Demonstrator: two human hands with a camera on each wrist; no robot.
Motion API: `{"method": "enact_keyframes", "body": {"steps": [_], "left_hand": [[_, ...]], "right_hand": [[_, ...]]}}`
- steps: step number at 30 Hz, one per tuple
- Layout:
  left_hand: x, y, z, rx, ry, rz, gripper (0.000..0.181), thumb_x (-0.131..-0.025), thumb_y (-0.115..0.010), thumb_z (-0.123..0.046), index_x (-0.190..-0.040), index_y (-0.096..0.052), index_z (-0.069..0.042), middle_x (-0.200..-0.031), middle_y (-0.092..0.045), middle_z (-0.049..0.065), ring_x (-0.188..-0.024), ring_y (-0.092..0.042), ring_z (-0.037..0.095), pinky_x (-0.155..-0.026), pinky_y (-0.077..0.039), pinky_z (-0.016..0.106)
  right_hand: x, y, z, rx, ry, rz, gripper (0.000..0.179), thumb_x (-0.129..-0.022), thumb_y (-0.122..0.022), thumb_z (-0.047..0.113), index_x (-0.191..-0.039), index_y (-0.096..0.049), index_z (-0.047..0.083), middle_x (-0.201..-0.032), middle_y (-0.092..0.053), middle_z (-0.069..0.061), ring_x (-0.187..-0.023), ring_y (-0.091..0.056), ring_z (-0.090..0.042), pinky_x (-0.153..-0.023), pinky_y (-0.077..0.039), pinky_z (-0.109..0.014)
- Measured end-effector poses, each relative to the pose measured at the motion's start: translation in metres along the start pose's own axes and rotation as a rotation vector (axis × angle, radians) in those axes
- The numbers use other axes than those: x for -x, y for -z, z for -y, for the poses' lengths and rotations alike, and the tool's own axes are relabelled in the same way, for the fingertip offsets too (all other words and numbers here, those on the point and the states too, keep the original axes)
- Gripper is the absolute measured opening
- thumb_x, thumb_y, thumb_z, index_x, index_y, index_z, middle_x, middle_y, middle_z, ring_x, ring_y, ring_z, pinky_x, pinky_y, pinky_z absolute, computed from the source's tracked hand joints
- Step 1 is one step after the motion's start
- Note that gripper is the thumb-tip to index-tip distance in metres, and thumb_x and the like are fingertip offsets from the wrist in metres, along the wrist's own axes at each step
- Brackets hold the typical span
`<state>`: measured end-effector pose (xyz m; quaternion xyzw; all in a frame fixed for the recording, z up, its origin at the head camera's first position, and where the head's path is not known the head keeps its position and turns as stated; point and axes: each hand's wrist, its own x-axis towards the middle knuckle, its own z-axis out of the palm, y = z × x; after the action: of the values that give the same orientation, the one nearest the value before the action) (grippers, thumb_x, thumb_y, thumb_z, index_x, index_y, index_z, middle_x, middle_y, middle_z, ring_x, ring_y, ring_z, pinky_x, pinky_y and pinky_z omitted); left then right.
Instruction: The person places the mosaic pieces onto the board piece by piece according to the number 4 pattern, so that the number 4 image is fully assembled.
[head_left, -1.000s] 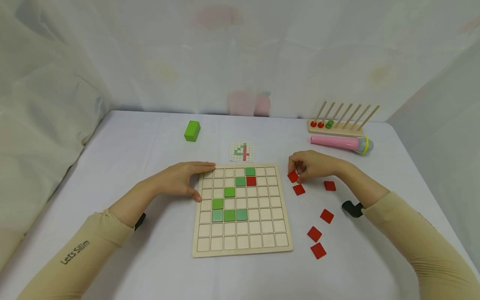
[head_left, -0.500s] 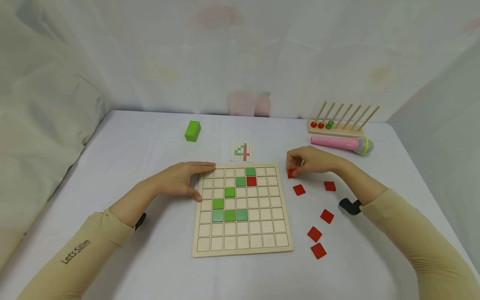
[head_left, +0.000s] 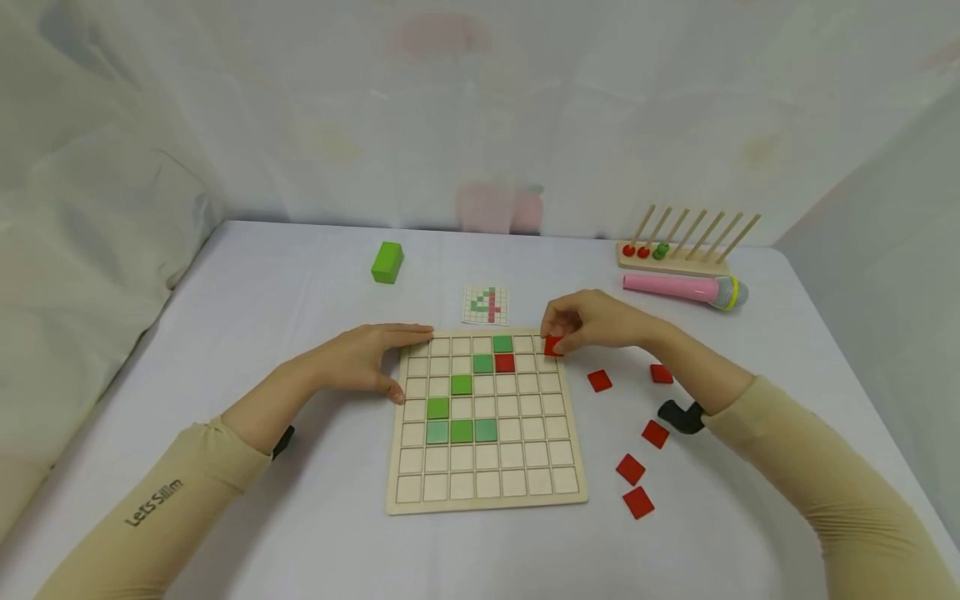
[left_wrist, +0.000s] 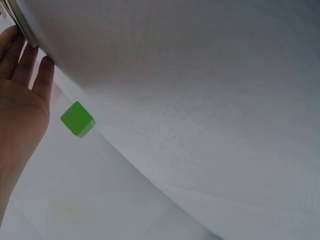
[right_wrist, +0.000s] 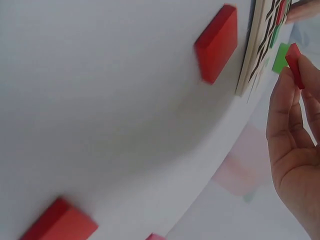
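My right hand (head_left: 600,321) pinches a red square tile (head_left: 553,346) between thumb and fingers, over the upper right corner of the wooden grid board (head_left: 487,506). In the right wrist view the pinched tile (right_wrist: 295,65) is tilted up, seen nearly edge-on. My left hand (head_left: 356,358) rests at the board's upper left, fingers extended to its corner and thumb tip against its left edge. On the board lie several green tiles (head_left: 461,431) and one red tile (head_left: 505,363), which sits just below the topmost green one.
Several loose red tiles (head_left: 631,469) lie right of the board. Behind it is a small pattern card (head_left: 485,306) showing a 4. A green block (head_left: 387,262) stands at the back left. At the back right are a pink toy microphone (head_left: 678,288) and a pegged wooden stand (head_left: 671,258).
My right hand has lifted a red tile from the table beside the board and carried it left, over the board's corner. The left hand has stayed in place.
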<state>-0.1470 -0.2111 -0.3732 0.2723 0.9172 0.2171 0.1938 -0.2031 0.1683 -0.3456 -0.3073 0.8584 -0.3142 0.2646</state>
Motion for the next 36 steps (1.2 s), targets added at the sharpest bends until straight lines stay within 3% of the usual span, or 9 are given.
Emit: {"method": "enact_keyframes", "body": {"steps": [15,36], "left_hand": [[0.0,0.0,0.0,0.003,-0.01,-0.004,0.101,-0.062,-0.089,-0.045,-0.15,-0.044,-0.022,-0.158,-0.041,-0.006,-0.151,-0.033,0.025,-0.121,-0.03,0.053],[-0.001,0.0,0.001,-0.002,-0.009,0.0,0.1,-0.063,-0.089,-0.042,-0.15,-0.044,-0.021,-0.159,-0.04,-0.006,-0.151,-0.033,0.025,-0.121,-0.03,0.052]], "right_hand": [[-0.019,-0.02,0.029,-0.029,0.07,0.039,0.015,-0.084,-0.073,0.006,-0.097,-0.073,0.015,-0.082,-0.064,0.0,-0.077,-0.057,-0.013,-0.071,-0.049,-0.024],[-0.029,-0.042,0.044,0.038,0.046,0.069,0.015,-0.084,-0.074,0.008,-0.095,-0.075,0.018,-0.082,-0.065,0.0,-0.076,-0.059,-0.012,-0.072,-0.051,-0.024]]}}
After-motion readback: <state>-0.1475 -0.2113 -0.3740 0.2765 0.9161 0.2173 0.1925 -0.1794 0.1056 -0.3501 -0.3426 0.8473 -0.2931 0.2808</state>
